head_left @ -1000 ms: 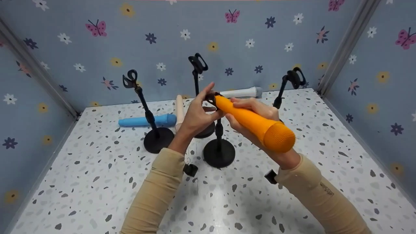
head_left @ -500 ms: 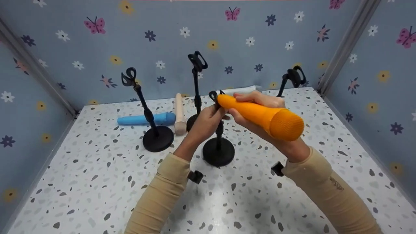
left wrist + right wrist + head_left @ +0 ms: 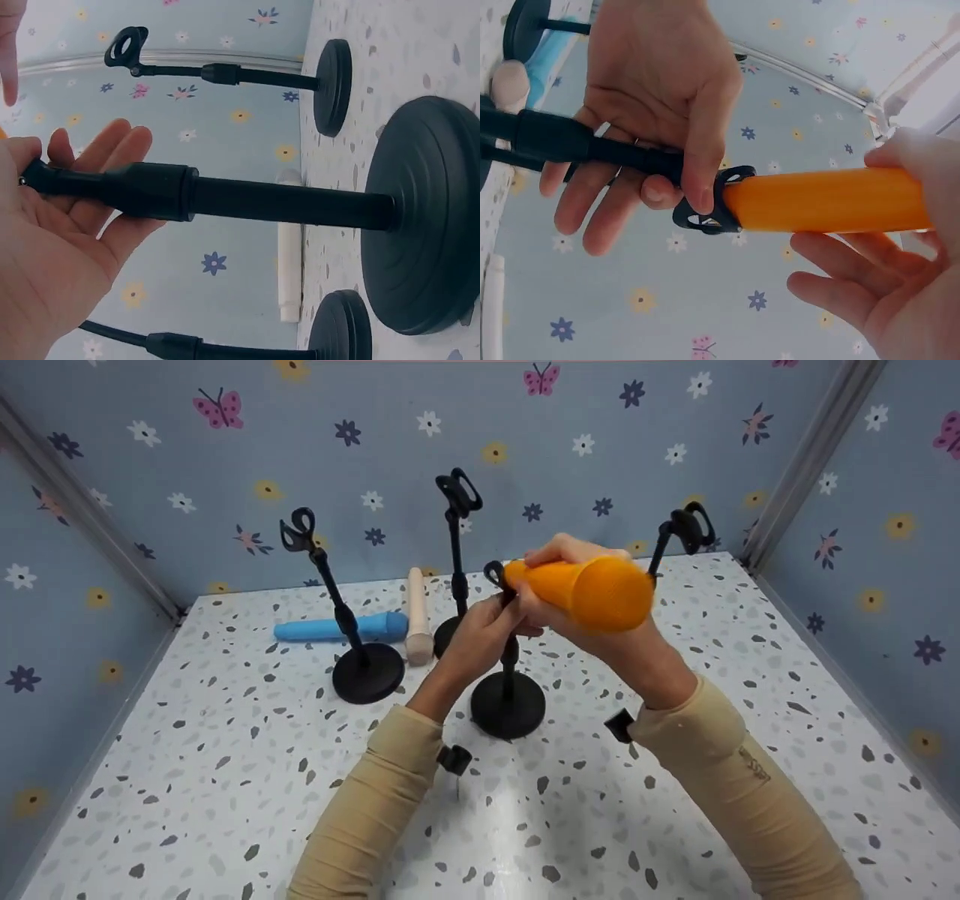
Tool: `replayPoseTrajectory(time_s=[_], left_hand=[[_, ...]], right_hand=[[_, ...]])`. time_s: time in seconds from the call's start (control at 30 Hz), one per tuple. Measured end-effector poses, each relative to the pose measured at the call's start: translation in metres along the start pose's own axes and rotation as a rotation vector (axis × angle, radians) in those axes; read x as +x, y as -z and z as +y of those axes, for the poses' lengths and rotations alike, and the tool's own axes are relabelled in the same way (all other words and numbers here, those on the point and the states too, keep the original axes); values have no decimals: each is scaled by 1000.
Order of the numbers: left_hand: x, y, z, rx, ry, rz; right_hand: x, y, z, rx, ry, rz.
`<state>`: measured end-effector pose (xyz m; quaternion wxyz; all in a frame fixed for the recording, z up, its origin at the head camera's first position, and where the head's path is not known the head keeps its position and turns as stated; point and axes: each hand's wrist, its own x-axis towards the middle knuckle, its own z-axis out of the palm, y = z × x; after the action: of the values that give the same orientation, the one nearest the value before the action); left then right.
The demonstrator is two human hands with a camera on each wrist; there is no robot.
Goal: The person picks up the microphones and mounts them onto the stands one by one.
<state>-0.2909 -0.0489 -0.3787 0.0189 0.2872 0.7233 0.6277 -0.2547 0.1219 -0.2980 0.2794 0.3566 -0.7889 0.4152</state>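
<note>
My right hand [image 3: 601,645] holds an orange microphone [image 3: 559,579] around its handle, the round head facing the head camera. The narrow end sits at the black clip [image 3: 721,196] of the nearest stand; how deep it goes inside is hard to tell. My left hand [image 3: 480,636] pinches that stand just below the clip with thumb and index finger, as the right wrist view shows. Its other fingers stretch out behind the pole [image 3: 292,204]. The stand's round base [image 3: 508,705] rests on the speckled table.
Three more black stands with unfilled clips stand around: left [image 3: 367,671], back middle [image 3: 459,499] and right [image 3: 690,529]. A blue microphone [image 3: 319,630] and a beige microphone [image 3: 418,611] lie at the back left. A white microphone [image 3: 290,262] lies near the back wall.
My left hand has gone from spread fingers beside the clip to pinching the stand below it. The orange microphone's head has swung up and to the left.
</note>
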Motion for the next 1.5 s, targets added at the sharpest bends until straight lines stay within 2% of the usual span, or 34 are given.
replayPoseTrajectory(time_s=[0.13, 0.23, 0.3, 0.4, 0.47, 0.53, 0.7, 0.77, 0.93, 1.07, 1.3, 1.5], left_hand=[[-5, -2, 5, 102, -18, -55], [-8, 1, 5, 95, -2, -83], [-8, 4, 2, 104, -13, -90], [-10, 8, -3, 91, 0, -79], [-11, 10, -5, 74, 14, -61], [-11, 9, -6, 110, 7, -54], [-12, 1, -15, 298, -113, -39], [-13, -1, -20, 328, -151, -14], [-16, -1, -25, 307, -188, 26], [-17, 1, -25, 289, -169, 39], [-14, 6, -26, 255, -125, 25], [-12, 9, -26, 241, -140, 28]], right_hand=[[-6, -5, 19, -97, 120, -136], [-8, -6, 27, -109, 164, -194], [-9, -5, 26, -129, 191, -229], [-13, -3, 24, -131, 232, -256], [-16, -3, 23, -116, 253, -247], [-20, -1, 23, -100, 273, -220], [-26, 3, 23, -122, 295, -171], [-26, 4, 22, -149, 295, -170], [-25, 1, 19, -211, 282, -157], [-24, -3, 17, -244, 278, -131], [-23, -9, 17, -246, 278, -97], [-20, -12, 19, -232, 289, -92]])
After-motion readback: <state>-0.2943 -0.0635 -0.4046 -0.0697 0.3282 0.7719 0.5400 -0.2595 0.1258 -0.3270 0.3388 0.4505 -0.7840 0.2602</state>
